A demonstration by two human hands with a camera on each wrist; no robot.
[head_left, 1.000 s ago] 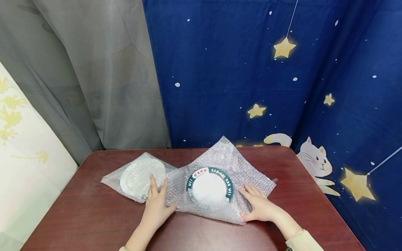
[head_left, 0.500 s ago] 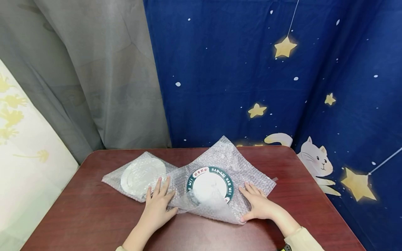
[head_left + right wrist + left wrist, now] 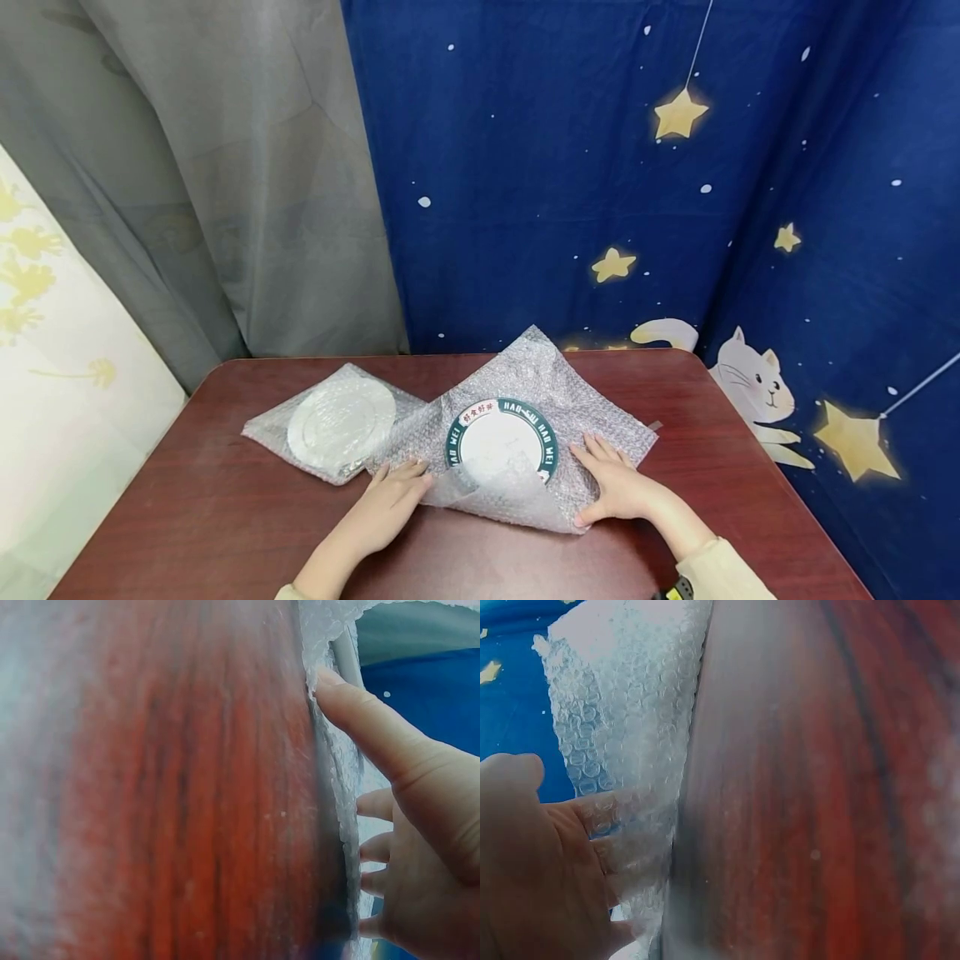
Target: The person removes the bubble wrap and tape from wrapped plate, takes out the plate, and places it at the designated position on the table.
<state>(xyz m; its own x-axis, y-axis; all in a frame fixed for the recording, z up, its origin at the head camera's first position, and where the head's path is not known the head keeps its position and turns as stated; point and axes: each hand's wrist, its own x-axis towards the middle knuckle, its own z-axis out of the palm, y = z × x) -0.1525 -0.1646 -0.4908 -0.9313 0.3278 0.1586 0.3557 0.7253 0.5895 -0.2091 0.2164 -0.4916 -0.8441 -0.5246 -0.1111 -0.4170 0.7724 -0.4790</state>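
Note:
A white plate (image 3: 495, 443) with a green lettered rim lies face up on a bubble wrap sheet (image 3: 542, 367); the front part of the sheet is folded back over the plate's near edge. My left hand (image 3: 386, 507) is at the sheet's front left edge. In the left wrist view, its fairly straight fingers (image 3: 622, 855) show through the bubble wrap (image 3: 630, 712), and the thumb stands away from it. My right hand (image 3: 621, 490) rests with spread fingers on the right side of the wrap, its thumb (image 3: 360, 709) against the front edge.
Left of the sheet lies another plate (image 3: 341, 423), covered in bubble wrap, whose right end meets the sheet. Everything lies on a dark red wooden table (image 3: 217, 517). Behind it hang a grey curtain (image 3: 300, 208) and a blue starry curtain (image 3: 510, 183).
My left hand has moved from the wrapped plate's right side down and right to the sheet's front edge, its fingers passing beneath the wrap. My right hand stays nearly still.

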